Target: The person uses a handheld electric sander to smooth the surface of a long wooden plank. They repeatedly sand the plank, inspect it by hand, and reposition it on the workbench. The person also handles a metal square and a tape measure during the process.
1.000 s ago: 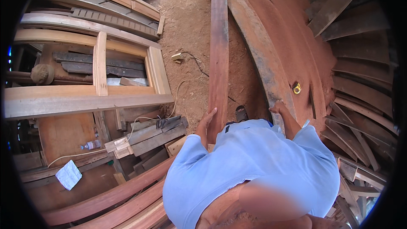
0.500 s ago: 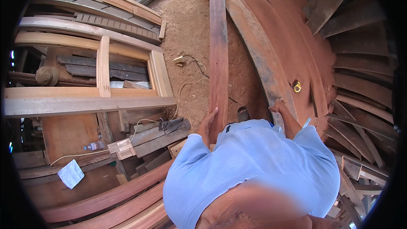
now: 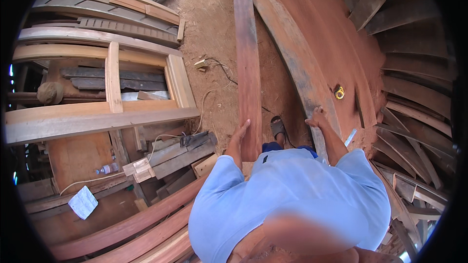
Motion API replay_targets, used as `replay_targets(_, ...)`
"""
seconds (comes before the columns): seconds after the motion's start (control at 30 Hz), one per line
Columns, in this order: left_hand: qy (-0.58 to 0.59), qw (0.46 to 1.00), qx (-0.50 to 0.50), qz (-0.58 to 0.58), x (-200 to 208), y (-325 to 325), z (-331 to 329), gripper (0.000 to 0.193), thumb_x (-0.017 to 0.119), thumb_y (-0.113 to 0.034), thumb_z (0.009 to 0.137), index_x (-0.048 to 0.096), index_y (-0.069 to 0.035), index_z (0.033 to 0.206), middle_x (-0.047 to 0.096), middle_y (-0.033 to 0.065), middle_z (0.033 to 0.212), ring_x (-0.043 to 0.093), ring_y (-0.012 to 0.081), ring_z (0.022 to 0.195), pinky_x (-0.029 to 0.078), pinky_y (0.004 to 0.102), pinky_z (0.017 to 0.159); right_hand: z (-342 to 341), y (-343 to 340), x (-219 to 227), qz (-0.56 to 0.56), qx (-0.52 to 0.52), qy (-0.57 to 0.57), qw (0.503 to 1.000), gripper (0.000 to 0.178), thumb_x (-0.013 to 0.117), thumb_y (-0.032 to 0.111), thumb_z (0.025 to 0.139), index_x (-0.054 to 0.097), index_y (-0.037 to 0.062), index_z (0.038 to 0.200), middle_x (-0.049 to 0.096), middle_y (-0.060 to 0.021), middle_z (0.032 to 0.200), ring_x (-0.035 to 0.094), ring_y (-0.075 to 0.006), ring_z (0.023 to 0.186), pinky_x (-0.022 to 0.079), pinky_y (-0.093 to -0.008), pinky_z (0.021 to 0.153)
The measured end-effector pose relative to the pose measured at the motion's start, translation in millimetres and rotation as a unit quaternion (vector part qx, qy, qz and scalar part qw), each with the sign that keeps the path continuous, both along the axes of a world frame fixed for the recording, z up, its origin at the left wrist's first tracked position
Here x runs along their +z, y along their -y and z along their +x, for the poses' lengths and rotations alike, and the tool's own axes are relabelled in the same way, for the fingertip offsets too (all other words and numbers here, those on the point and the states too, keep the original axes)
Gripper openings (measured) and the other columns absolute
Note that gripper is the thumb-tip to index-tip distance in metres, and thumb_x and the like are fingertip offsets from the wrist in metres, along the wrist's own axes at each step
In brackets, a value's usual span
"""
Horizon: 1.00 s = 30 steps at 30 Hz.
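A long reddish-brown wooden plank (image 3: 247, 63) runs away from my body, darker toward its far end. At its near end, my left hand (image 3: 239, 134) is closed on the left edge, with the thumb side on top and the other fingers mostly hidden. To the right lies a broad, weathered wooden beam (image 3: 287, 51) with grey stains. My right hand (image 3: 318, 118) is at this beam's left edge, fingers bent and thumb toward the edge. Between plank and beam, a sandaled foot (image 3: 278, 127) stands on the ground.
A yellow tape measure (image 3: 339, 92) lies right of the beam. On the left are a pale wooden frame (image 3: 114, 78), a cable (image 3: 202, 112), a plastic bottle (image 3: 108, 168) and a folded paper (image 3: 83, 202). Timber boards (image 3: 414, 87) crowd the right side; reddish planks (image 3: 126, 214) lie at lower left.
The view has shifted slightly, and more of the sandaled foot shows between plank and beam. Both hands stay at the same pieces of wood.
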State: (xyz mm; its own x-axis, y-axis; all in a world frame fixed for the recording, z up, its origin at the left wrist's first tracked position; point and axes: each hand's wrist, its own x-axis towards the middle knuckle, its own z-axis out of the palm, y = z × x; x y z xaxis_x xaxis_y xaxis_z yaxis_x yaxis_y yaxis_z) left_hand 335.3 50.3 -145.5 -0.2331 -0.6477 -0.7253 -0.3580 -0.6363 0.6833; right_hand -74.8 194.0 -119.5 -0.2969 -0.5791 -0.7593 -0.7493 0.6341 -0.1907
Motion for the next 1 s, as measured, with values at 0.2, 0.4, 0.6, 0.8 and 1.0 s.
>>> replay_targets(0.2, -0.037, 0.999, 0.012, 0.024, -35.0, -12.9, -10.0, 0.091, 0.071, -0.058, 0.088, 0.047, 0.005, 0.148, 0.056, 0.0182, 0.145, 0.052, 0.0287, 0.135, 0.038, 0.0379, 0.113, 1.3, -11.2, 19.5, -0.058, 0.008, -0.019, 0.998, 0.096, 0.067, 0.049, 0.087, 0.028, -0.0068, 0.155, 0.023, -0.0355, 0.161, 0.024, -0.0506, 0.149, 0.023, -0.0523, 0.123)
replay_targets(0.4, -0.102, 0.993, 0.03, -0.041, 6.1, -62.2, -95.1, 0.073, 0.066, -0.051, 0.096, 0.054, 0.005, 0.141, 0.064, 0.0168, 0.134, 0.058, 0.0259, 0.126, 0.044, 0.0368, 0.107, 70.1, -69.1, 24.6, -0.231, -0.058, 0.126, 0.963, 0.087, 0.066, 0.046, 0.09, 0.035, -0.0045, 0.153, 0.034, -0.034, 0.156, 0.036, -0.0443, 0.146, 0.029, -0.0468, 0.122)
replay_targets(0.6, -0.035, 0.996, 0.018, -0.078, -8.4, -105.0, -175.3, 0.069, 0.065, -0.049, 0.097, 0.058, 0.006, 0.137, 0.066, 0.0185, 0.129, 0.062, 0.0276, 0.121, 0.049, 0.0394, 0.102, 136.6, -113.5, 39.7, -0.104, -0.308, 0.199, 0.924, 0.089, 0.067, 0.048, 0.09, 0.037, -0.014, 0.147, 0.045, -0.038, 0.146, 0.046, -0.0456, 0.139, 0.036, -0.0444, 0.118)
replay_targets(0.8, -0.153, 0.988, -0.015, -0.004, 20.2, -120.5, -192.6, 0.064, 0.061, -0.043, 0.101, 0.048, 0.003, 0.144, 0.062, 0.0161, 0.136, 0.06, 0.0269, 0.124, 0.045, 0.0418, 0.11, 87.0, -143.1, 34.7, -0.163, -0.348, 0.378, 0.842, 0.075, 0.069, 0.043, 0.094, 0.05, -0.0159, 0.135, 0.065, -0.0242, 0.125, 0.064, -0.0288, 0.116, 0.051, -0.039, 0.096)
replay_targets(1.0, -0.442, 0.891, 0.04, 0.09, 95.5, -121.2, -142.4, 0.063, 0.057, -0.04, 0.101, 0.043, 0.0, 0.148, 0.056, 0.0179, 0.143, 0.057, 0.0303, 0.13, 0.045, 0.047, 0.111, 89.2, -146.2, 152.9, -0.217, -0.315, 0.446, 0.809, 0.062, 0.065, 0.037, 0.099, 0.054, -0.0143, 0.131, 0.066, -0.0181, 0.122, 0.064, -0.0212, 0.107, 0.052, -0.0331, 0.087)
